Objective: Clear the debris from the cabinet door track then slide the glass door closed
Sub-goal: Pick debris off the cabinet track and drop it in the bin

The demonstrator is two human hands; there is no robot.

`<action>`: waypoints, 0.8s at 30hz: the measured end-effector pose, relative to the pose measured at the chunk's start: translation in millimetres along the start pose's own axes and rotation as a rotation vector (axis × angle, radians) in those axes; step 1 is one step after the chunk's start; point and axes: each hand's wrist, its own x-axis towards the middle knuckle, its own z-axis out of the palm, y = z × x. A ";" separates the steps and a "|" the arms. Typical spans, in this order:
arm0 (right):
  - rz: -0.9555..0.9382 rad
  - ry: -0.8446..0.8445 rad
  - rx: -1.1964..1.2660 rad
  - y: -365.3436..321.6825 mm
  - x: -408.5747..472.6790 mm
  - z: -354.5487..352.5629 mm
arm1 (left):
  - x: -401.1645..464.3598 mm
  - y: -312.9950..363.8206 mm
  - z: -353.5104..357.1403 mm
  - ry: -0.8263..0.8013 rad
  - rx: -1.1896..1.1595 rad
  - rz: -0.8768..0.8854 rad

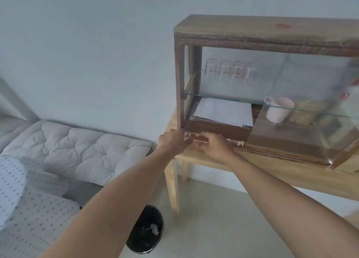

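Observation:
A wooden cabinet with sliding glass doors stands on a light wooden table. Its left side is open, and the glass door sits over the right part. Pale scraps of debris lie along the bottom door track. My left hand rests at the track's left end by the cabinet's corner post, fingers curled. My right hand lies on the track just right of it, fingers bent down onto the debris. Whether either hand holds scraps is hidden.
Inside the cabinet are several glass beakers, a stack of papers and a pink cup. A black bin with scraps in it stands on the floor below the table's left leg. A cushioned bench lies to the left.

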 end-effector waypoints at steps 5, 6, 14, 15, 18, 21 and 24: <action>0.032 0.032 -0.015 -5.4 13.5 10.6 | 6.9 -1.8 6.8 0.069 -0.025 -0.064; 0.035 0.044 -0.005 -7.2 15.0 11.4 | 8.7 -1.2 7.6 0.076 -0.036 -0.064; 0.058 0.218 0.080 -5.5 26.3 28.8 | 16.5 -1.8 18.6 0.157 -0.098 -0.085; 0.060 0.222 0.091 -5.2 27.8 29.7 | 16.6 -2.9 19.1 0.169 -0.096 -0.086; 0.073 0.212 0.136 -5.7 31.1 31.2 | 17.6 -5.5 21.2 0.214 -0.099 -0.064; 0.082 0.192 0.172 -6.0 31.4 31.1 | 18.3 -5.3 22.9 0.245 -0.118 -0.051; 0.071 0.205 0.199 -5.2 30.0 32.0 | 16.8 -7.1 24.0 0.269 -0.143 -0.052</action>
